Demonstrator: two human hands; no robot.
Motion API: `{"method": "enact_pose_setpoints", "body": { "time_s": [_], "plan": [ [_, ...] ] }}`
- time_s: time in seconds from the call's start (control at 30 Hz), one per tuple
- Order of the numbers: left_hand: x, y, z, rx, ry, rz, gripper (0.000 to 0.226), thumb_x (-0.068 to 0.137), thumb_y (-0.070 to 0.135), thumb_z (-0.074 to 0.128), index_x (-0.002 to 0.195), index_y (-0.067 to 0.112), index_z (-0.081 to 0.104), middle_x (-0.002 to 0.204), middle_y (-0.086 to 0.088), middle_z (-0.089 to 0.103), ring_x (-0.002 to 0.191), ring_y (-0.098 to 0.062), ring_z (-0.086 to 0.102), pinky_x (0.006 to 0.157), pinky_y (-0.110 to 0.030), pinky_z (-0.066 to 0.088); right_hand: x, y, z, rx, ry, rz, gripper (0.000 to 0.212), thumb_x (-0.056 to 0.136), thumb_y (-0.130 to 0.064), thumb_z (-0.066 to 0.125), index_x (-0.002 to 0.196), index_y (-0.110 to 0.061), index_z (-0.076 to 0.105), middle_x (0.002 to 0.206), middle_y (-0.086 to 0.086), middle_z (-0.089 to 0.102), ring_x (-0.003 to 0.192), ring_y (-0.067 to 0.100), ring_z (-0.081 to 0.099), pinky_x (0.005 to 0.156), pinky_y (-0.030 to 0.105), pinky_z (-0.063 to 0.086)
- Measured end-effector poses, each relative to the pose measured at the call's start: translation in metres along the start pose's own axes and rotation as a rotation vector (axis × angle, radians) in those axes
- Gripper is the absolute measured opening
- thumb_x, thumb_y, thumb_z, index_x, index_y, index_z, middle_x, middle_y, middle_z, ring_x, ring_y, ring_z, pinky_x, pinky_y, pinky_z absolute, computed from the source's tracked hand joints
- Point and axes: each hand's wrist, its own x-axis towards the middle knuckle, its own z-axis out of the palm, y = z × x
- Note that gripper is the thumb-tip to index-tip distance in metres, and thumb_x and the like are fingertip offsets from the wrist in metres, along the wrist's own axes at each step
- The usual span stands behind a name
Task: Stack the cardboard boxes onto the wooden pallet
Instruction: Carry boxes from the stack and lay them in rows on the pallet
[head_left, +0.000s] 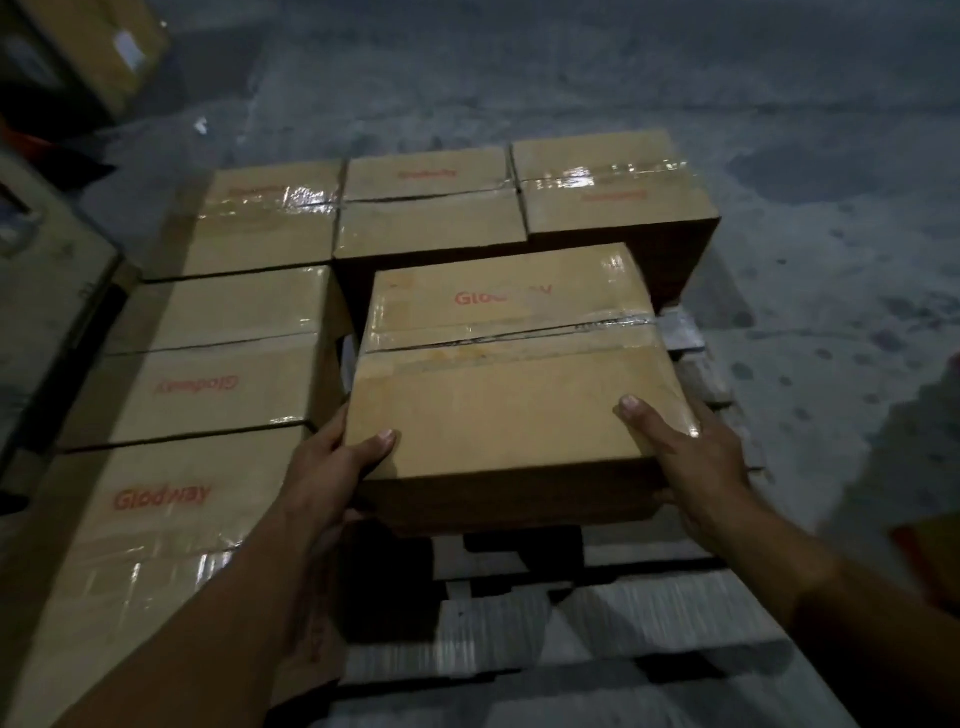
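Note:
I hold a taped cardboard box (511, 364) with red "Glodway" print between both hands, over the right side of the wooden pallet (597, 618). My left hand (332, 467) grips its near left corner, thumb on top. My right hand (691, 452) grips the near right corner, thumb on top. Whether the box rests on the slats or hangs just above them I cannot tell. Several similar boxes stand on the pallet: three in a far row (431, 208) and a column down the left (202, 384).
Bare pallet slats show in front of the held box and at its right edge (691, 358). Grey concrete floor (805, 182) lies beyond and to the right. Another cardboard box (104, 47) sits at the far left, and a flat grey object (47, 291) lies at the left.

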Motion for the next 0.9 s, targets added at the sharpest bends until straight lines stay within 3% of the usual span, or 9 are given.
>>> {"method": "enact_pose_setpoints", "body": {
  "time_s": [0.1, 0.2, 0.3, 0.4, 0.47, 0.6, 0.67, 0.77, 0.9],
  "plan": [
    [0.035, 0.001, -0.022, 0.043, 0.030, 0.001, 0.042, 0.091, 0.012, 0.070, 0.130, 0.028, 0.064, 0.114, -0.008, 0.072, 0.089, -0.028, 0.066, 0.047, -0.028, 0.050, 0.019, 0.007, 0.034, -0.020, -0.045, 0.022, 0.028, 0.077, -0.043, 0.082, 0.098, -0.044, 0.063, 0.104, -0.010, 0.068, 0.099, 0.015, 0.064, 0.092, 0.053, 0.055],
    [0.074, 0.009, -0.039, 0.124, 0.092, 0.038, 0.039, 0.087, 0.013, 0.075, 0.124, 0.026, 0.068, 0.106, -0.010, 0.075, 0.085, -0.028, 0.069, 0.066, -0.040, 0.057, 0.047, 0.018, 0.067, -0.048, -0.077, 0.060, 0.041, 0.078, -0.045, 0.081, 0.115, -0.036, 0.065, 0.109, -0.006, 0.070, 0.103, 0.019, 0.067, 0.089, 0.050, 0.058],
    [0.097, 0.016, -0.043, 0.144, 0.102, 0.098, 0.043, 0.085, 0.009, 0.076, 0.125, 0.022, 0.069, 0.109, -0.010, 0.075, 0.093, -0.029, 0.070, 0.092, -0.050, 0.056, 0.063, 0.016, 0.084, -0.029, -0.094, 0.057, 0.026, 0.082, -0.039, 0.079, 0.102, -0.044, 0.064, 0.106, -0.008, 0.070, 0.101, 0.018, 0.067, 0.090, 0.052, 0.058],
    [0.124, 0.016, -0.048, 0.214, 0.134, 0.111, 0.049, 0.083, 0.010, 0.078, 0.130, 0.018, 0.066, 0.113, -0.007, 0.073, 0.103, -0.029, 0.069, 0.098, -0.050, 0.054, 0.088, 0.019, 0.104, -0.066, -0.142, 0.053, 0.027, 0.085, -0.039, 0.076, 0.099, -0.053, 0.058, 0.105, -0.013, 0.066, 0.101, 0.015, 0.065, 0.090, 0.051, 0.058],
    [0.138, 0.015, -0.052, 0.268, 0.151, 0.100, 0.062, 0.076, 0.021, 0.084, 0.134, 0.018, 0.063, 0.118, -0.006, 0.072, 0.107, -0.028, 0.068, 0.100, -0.049, 0.053, 0.100, 0.021, 0.116, -0.077, -0.151, 0.051, 0.027, 0.085, -0.039, 0.076, 0.100, -0.053, 0.059, 0.105, -0.012, 0.068, 0.101, 0.016, 0.066, 0.089, 0.051, 0.058],
    [0.174, -0.006, -0.063, 0.347, 0.219, 0.074, 0.111, 0.041, 0.067, 0.088, 0.138, 0.025, 0.058, 0.128, -0.002, 0.068, 0.117, -0.025, 0.065, 0.102, -0.047, 0.051, 0.117, 0.043, 0.131, -0.095, -0.146, 0.069, 0.024, 0.084, -0.039, 0.077, 0.101, -0.051, 0.066, 0.102, -0.013, 0.075, 0.101, 0.015, 0.070, 0.087, 0.049, 0.060],
    [0.168, 0.002, -0.055, 0.405, 0.235, 0.078, 0.103, 0.047, 0.064, 0.086, 0.136, 0.020, 0.061, 0.126, -0.003, 0.069, 0.115, -0.024, 0.065, 0.102, -0.043, 0.052, 0.118, 0.053, 0.133, -0.088, -0.106, 0.100, 0.021, 0.084, -0.038, 0.077, 0.099, -0.047, 0.066, 0.102, -0.009, 0.075, 0.101, 0.016, 0.070, 0.088, 0.050, 0.059],
    [0.161, 0.005, -0.044, 0.511, 0.291, 0.082, 0.069, 0.076, 0.031, 0.084, 0.138, 0.014, 0.060, 0.122, -0.006, 0.069, 0.107, -0.022, 0.065, 0.090, -0.028, 0.051, 0.120, 0.065, 0.136, -0.084, -0.089, 0.121, 0.023, 0.084, -0.037, 0.078, 0.104, -0.042, 0.067, 0.107, -0.006, 0.073, 0.102, 0.016, 0.070, 0.088, 0.051, 0.059],
    [0.160, -0.011, -0.033, 0.671, 0.475, 0.121, 0.067, 0.079, 0.037, 0.082, 0.140, 0.022, 0.059, 0.117, -0.016, 0.063, 0.108, -0.034, 0.061, 0.093, -0.037, 0.052, 0.123, 0.072, 0.138, -0.142, -0.098, 0.106, 0.038, 0.083, -0.041, 0.078, 0.119, -0.038, 0.066, 0.112, -0.008, 0.073, 0.106, 0.016, 0.069, 0.090, 0.050, 0.058]
  ]
}}
